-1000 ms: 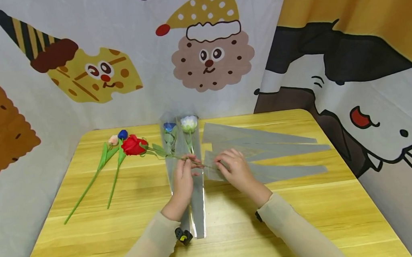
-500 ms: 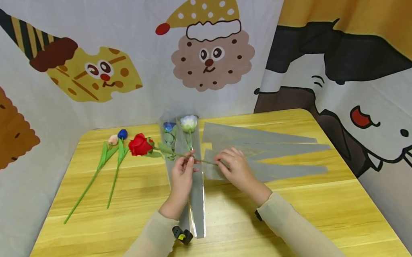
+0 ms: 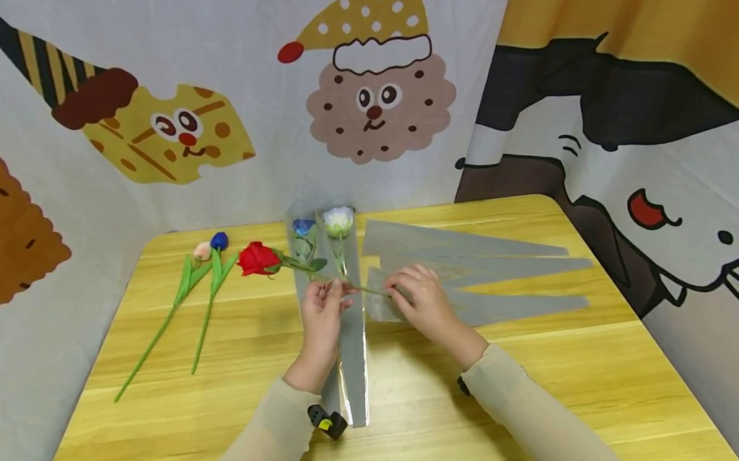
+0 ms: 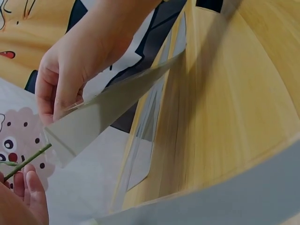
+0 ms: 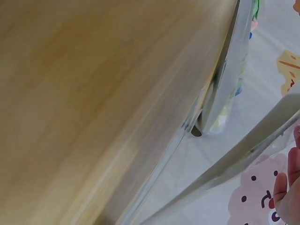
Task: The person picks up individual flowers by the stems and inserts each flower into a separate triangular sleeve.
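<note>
In the head view, a red artificial rose [image 3: 257, 259] lies crosswise over two wrapped flowers, its bloom to the left. My left hand [image 3: 320, 314] holds its stem between thumb and fingers. The cut end of the green stem [image 4: 28, 161] points at the mouth of a clear plastic flower sleeve [image 4: 93, 122] in the left wrist view. My right hand [image 3: 424, 306] pinches that sleeve near its wide end, which is raised off the table. How far the stem enters the sleeve cannot be told. The right wrist view catches the left hand's fingers [image 5: 291, 187] beside the sleeve.
Two more flat sleeves [image 3: 474, 240] lie behind the right hand. Wrapped blue [image 3: 304, 227] and white [image 3: 339, 222] flowers stretch down the middle of the wooden table [image 3: 489, 424]. A pink tulip [image 3: 202, 251] and a blue tulip [image 3: 219, 241] lie at the left.
The rose has shifted to the right, its bloom now nearer the wrapped flowers. My left hand has moved slightly left along with a turn of the stem. The right hand stays in place.
</note>
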### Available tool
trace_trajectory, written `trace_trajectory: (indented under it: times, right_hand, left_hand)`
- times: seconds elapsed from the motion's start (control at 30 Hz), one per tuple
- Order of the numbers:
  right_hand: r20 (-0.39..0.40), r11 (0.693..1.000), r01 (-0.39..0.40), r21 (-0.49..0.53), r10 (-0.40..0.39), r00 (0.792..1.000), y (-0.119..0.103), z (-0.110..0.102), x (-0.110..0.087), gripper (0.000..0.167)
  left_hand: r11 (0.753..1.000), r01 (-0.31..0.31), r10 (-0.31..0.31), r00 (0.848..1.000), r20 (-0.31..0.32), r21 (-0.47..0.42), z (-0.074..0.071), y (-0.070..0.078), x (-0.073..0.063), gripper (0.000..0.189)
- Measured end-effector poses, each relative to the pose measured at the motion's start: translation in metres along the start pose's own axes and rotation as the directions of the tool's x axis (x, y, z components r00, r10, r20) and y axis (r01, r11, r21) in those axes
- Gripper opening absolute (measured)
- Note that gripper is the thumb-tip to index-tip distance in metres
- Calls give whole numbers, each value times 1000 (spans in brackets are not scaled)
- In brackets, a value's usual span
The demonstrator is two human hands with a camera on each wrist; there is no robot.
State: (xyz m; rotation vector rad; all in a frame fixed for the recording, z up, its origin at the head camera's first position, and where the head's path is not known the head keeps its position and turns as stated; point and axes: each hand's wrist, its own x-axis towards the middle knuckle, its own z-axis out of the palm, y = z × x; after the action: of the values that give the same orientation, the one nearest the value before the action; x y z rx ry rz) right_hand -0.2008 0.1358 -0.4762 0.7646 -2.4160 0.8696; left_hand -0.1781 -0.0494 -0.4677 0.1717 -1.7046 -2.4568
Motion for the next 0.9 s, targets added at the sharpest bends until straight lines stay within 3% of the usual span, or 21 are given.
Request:
trace_trajectory:
  times: [0.37, 0.73, 0.9]
  right_hand:
    - [-11, 1000, 6, 17, -6, 1000, -1, -1, 0, 7]
    - [-14, 1000, 1, 10, -1, 1000, -3, -1, 2, 7]
    - [-6, 1000, 8, 8, -8, 1000, -4, 0, 2, 6]
  left_hand:
    - [996, 51, -53, 998, -34, -67, 0, 2, 2, 8]
    - [999, 19, -18, 1000, 5, -51, 0, 3, 2, 8]
    - [999, 11, -12, 1000, -19, -51, 0, 2, 2, 21]
